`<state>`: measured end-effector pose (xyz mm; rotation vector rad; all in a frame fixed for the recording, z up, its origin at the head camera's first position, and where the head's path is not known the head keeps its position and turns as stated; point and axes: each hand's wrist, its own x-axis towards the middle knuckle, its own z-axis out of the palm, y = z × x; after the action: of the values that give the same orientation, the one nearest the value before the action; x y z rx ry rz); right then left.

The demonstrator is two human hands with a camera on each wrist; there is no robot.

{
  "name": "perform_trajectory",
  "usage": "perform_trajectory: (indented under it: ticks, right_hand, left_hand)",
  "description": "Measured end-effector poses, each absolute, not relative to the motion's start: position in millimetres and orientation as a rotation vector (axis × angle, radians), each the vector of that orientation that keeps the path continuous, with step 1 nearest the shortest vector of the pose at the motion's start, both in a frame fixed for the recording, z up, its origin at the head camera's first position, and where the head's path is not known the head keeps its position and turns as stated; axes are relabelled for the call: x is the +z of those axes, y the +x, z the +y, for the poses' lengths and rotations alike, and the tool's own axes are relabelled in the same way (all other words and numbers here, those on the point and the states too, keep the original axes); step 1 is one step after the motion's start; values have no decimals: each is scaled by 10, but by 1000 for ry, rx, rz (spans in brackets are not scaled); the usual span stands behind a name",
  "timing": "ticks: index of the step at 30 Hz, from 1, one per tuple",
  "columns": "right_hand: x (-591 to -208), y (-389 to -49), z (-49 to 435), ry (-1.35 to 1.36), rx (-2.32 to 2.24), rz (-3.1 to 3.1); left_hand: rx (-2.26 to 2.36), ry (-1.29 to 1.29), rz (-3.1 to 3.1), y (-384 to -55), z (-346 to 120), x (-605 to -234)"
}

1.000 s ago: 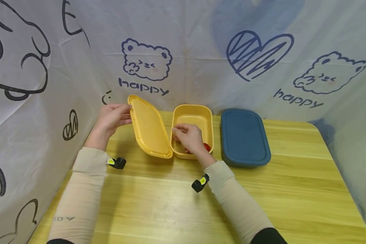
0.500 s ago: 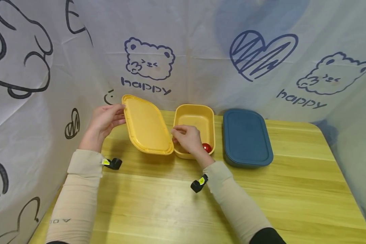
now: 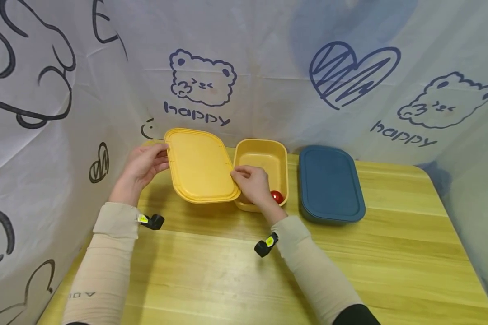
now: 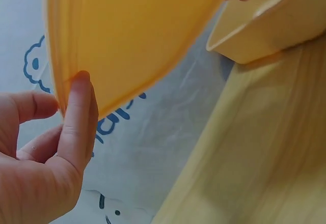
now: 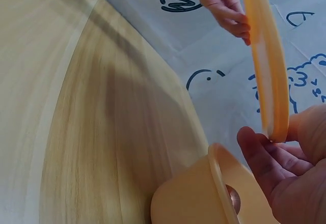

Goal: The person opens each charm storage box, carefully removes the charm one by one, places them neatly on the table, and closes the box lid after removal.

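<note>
A yellow box lid [image 3: 201,164] is held up at a tilt between both hands, just left of the yellow food container [image 3: 287,174]. My left hand [image 3: 142,164] pinches its left edge, thumb and fingers on either side, as the left wrist view [image 4: 71,117] also shows. At the opposite edge, my right hand [image 3: 254,184] grips the lid with its fingertips, over the container. Inside that container a shiny red ball [image 3: 276,197] sits in the near right corner. Part of the container's near left side is hidden by the right hand and the lid.
A dark blue container [image 3: 330,183] with its lid on stands right of the yellow one. Both are on a wooden table [image 3: 211,271] near its back edge. A white cloth [image 3: 264,104] with bear and heart drawings hangs behind and at the sides.
The lid has turned to face up more, its right end now overlapping the container's left rim. My right fingers now hold its right edge. The red ball shows more plainly than a second ago.
</note>
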<state>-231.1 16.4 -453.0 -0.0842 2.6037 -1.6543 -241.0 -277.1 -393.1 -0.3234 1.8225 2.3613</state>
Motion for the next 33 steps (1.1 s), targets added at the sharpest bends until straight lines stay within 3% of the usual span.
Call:
perform_trajectory:
  ticks: [17,33]
  right_hand:
    - [-4589,-2234,-2,-113,-1771,2524]
    - [-4720,-2126,-361,-205,-1845,2303]
  left_hand:
    - [1754,-430,2386,-2393,-2938,-4269]
    - [1658,-673,2542,-2428,-3170,-4439]
